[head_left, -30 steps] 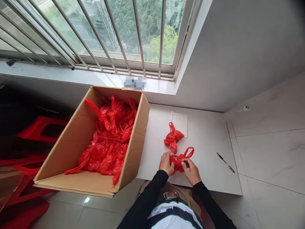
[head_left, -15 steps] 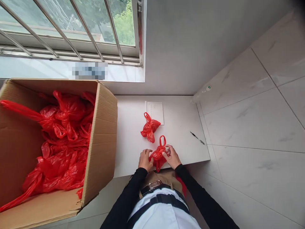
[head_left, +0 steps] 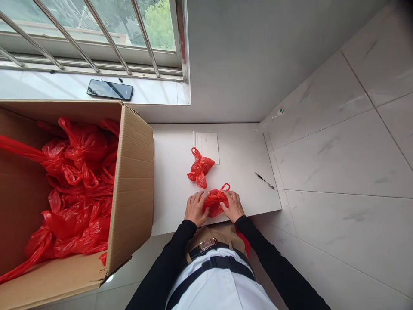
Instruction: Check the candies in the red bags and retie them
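Observation:
Near the front edge of the white table, a red plastic bag (head_left: 215, 204) lies between my two hands, one loop handle sticking up at its far side. My left hand (head_left: 195, 209) grips its left side, fingers curled over the plastic. On the right side my right hand (head_left: 233, 206) holds it with bent fingers and the thumb pressed in. What is inside the bag is hidden. Just beyond, a second knotted red plastic bag (head_left: 200, 168) rests partly on a white notebook (head_left: 208, 146), touched by neither hand.
A large open cardboard box (head_left: 134, 189) on the left holds several red bags (head_left: 80, 215). A pen (head_left: 264, 181) lies on the white table (head_left: 174, 172) at right. A clear plastic bottle (head_left: 269, 120) is by the back right corner. A phone (head_left: 110, 89) lies on the windowsill.
Both hands have moved slightly farther from my body with the bag and wrap more over its sides. The bag's handle has flopped lower. The view has shifted a little.

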A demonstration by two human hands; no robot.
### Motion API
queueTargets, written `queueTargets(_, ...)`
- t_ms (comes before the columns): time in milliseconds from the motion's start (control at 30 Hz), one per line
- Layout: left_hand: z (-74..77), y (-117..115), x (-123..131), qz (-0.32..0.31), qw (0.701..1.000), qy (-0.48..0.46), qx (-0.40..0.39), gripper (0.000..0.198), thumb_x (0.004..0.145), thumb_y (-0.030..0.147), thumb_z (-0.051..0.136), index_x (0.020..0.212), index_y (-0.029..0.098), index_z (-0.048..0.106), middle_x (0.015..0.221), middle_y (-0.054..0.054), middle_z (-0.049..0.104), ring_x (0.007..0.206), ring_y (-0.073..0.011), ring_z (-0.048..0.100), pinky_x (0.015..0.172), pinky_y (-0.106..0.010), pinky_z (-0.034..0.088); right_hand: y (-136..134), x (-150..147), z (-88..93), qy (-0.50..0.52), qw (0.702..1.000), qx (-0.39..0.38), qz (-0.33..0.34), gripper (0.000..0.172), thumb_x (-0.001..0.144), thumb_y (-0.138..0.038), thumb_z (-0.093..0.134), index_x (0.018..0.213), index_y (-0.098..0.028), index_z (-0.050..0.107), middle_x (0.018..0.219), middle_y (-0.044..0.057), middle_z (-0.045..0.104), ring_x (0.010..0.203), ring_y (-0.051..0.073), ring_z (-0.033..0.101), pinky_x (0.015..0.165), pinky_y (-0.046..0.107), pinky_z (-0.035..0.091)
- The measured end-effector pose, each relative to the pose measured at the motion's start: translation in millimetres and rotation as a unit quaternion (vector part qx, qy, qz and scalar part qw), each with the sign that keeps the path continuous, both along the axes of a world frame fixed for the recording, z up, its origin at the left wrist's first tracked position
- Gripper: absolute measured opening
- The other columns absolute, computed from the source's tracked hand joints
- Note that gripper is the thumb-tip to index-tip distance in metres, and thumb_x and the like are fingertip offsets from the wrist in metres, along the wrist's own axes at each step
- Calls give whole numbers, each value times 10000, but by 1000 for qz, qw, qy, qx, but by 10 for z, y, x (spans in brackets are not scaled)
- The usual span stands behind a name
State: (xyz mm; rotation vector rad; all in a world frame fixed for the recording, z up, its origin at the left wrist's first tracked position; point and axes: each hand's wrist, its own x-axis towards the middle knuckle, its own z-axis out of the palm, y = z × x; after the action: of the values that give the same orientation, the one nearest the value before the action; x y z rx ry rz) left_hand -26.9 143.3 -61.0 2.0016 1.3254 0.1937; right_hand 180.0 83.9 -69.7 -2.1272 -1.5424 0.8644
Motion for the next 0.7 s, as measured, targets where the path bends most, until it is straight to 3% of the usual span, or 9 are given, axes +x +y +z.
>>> queueTargets(100, -29, 32, 53, -2, 1000, 0, 6, 112, 846, 238, 612, 938, 215, 673, 1015, -71, 690, 1081, -247, 587, 1045, -429, 365, 52, 14, -41, 12, 1000, -2, 12, 178, 830, -291, 590, 982, -250, 673, 955, 52, 665, 948, 236, 597, 913, 380, 474)
queueTargets(167, -59, 66, -44, 41, 999, 14, 11, 131, 910, 249, 537, 883, 181, 646, 917, -59, 673, 988, -230, 604, 979, -434, 406, 37, 106, -74, 8, 1000, -6, -22, 168, 880, -303, 502, 920, -224, 644, 844, 47, 663, 809, 213, 610, 803, 353, 504)
queueTargets(233, -68, 89, -188, 104, 994, 32, 16, 205, 948, 241, 442, 954, 155, 629, 948, -93, 664, 965, -248, 601, 914, -444, 436, -16, 214, -85, -3, 997, -6, -71, 231, 907, -305, 409, 943, -198, 610, 827, 67, 657, 767, 215, 608, 742, 352, 511)
queueTargets(300, -45, 92, -274, 149, 988, 38, 24, 279, 934, 199, 384, 1097, 135, 602, 1065, -154, 655, 1019, -283, 589, 903, -451, 440, -71, 267, -66, -11, 995, 0, -103, 245, 893, -308, 395, 989, -183, 583, 914, 103, 662, 848, 231, 614, 773, 369, 512)
queueTargets(367, -4, 86, -235, 145, 989, 22, 34, 401, 885, 197, 436, 1271, 138, 529, 1223, -168, 616, 1125, -299, 557, 975, -448, 412, -86, 227, -29, -5, 994, 9, -105, 288, 853, -328, 469, 1084, -180, 557, 1035, 120, 657, 972, 241, 605, 839, 371, 505)
queueTargets(433, 34, 88, -95, 116, 992, -1, 39, 519, 832, 251, 544, 1343, 172, 491, 1270, -136, 607, 1167, -302, 539, 1045, -440, 365, -50, 127, 12, 6, 996, 11, -93, 394, 827, -372, 546, 1177, -191, 529, 1024, 92, 667, 978, 235, 611, 843, 351, 505)
queueTargets(567, 113, 134, 101, 107, 994, -24, 27, 243, 829, 277, 568, 1042, 211, 665, 929, -91, 668, 956, -293, 589, 954, -434, 419, 42, 25, 66, 15, 996, 0, -85, 263, 891, -428, 485, 1022, -230, 597, 770, 9, 665, 703, 193, 615, 691, 297, 499)
queueTargets(700, 315, 106, -127, 178, 982, -44, 33, 226, 860, 238, 492, 944, 201, 698, 999, -118, 596, 997, -279, 545, 912, -400, 439, -34, 172, 147, -5, 992, 11, -122, 264, 912, -294, 352, 1042, -217, 568, 787, 23, 677, 646, 188, 603, 636, 295, 494)
